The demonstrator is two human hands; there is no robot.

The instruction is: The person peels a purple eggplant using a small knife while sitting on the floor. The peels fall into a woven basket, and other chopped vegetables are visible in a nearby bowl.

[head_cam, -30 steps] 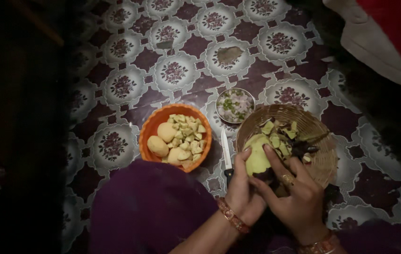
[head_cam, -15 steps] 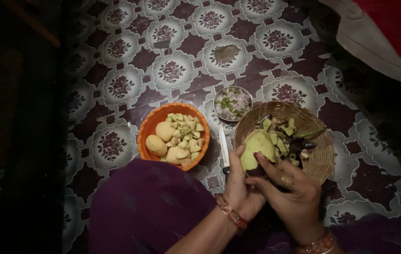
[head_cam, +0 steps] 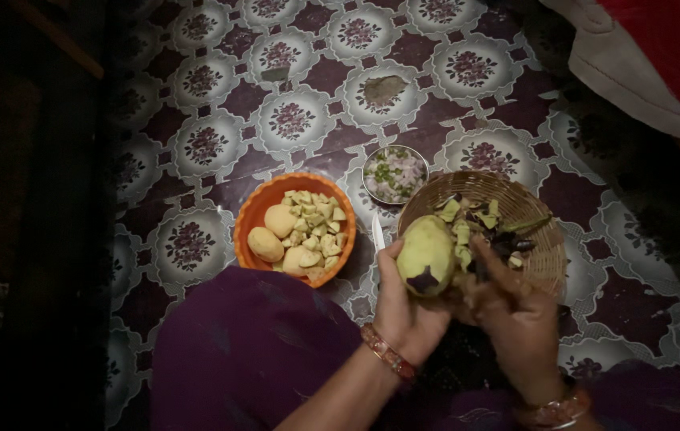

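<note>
While the left hand (head_cam: 404, 307) cups a peeled greenish vegetable (head_cam: 426, 255) over the woven basket's (head_cam: 543, 263) near rim, the right hand (head_cam: 515, 315) seemingly pinches its side, a knife (head_cam: 377, 236) just left.

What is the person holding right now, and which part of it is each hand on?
A peeled, pale green vegetable: left hand cups its lower left side, right hand is at its right side, over the woven basket.
</note>
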